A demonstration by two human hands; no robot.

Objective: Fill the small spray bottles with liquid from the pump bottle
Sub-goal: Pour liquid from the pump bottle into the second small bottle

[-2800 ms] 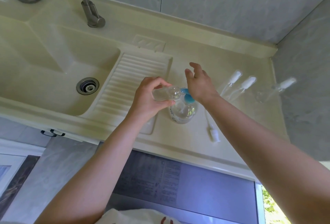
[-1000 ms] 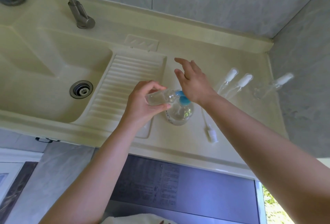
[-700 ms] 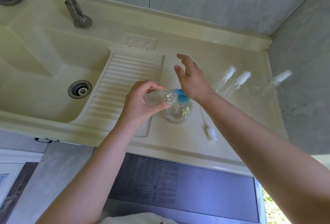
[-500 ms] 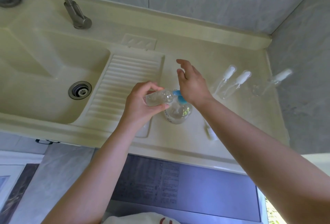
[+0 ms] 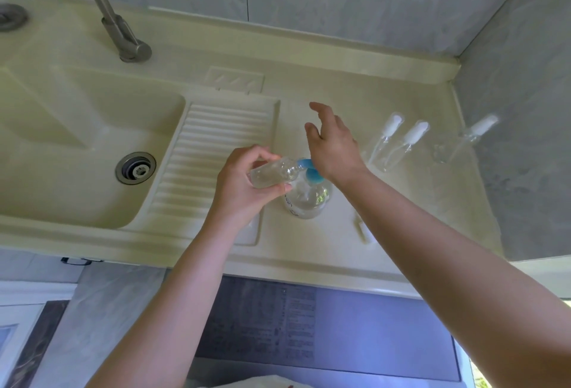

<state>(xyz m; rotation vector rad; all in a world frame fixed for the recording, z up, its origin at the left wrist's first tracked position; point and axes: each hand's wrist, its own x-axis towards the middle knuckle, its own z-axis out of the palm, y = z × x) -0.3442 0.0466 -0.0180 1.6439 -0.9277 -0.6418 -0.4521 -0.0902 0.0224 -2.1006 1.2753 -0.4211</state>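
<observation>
A clear pump bottle [image 5: 309, 199] with a blue pump head [image 5: 310, 171] stands on the cream counter right of the washboard. My left hand [image 5: 244, 189] grips a small clear spray bottle [image 5: 273, 172], uncapped and tilted, its mouth at the blue nozzle. My right hand [image 5: 332, 146] presses its palm down on the pump head, fingers straight and spread. Two capped spray bottles [image 5: 398, 143] lie side by side to the right, and a third [image 5: 463, 143] lies near the wall. A loose white spray cap [image 5: 363, 230] with its tube lies by my right forearm, partly hidden.
A sink basin with drain [image 5: 136, 168] is at left, a ribbed washboard [image 5: 210, 159] beside it, and a metal faucet [image 5: 123, 38] behind. Grey walls close the back and right. The counter's front edge [image 5: 278, 261] runs below my arms.
My right hand has kept bobbing on the pump head, palm slightly lower now. My left hand keeps the small bottle at the nozzle. The camera has shifted a little.
</observation>
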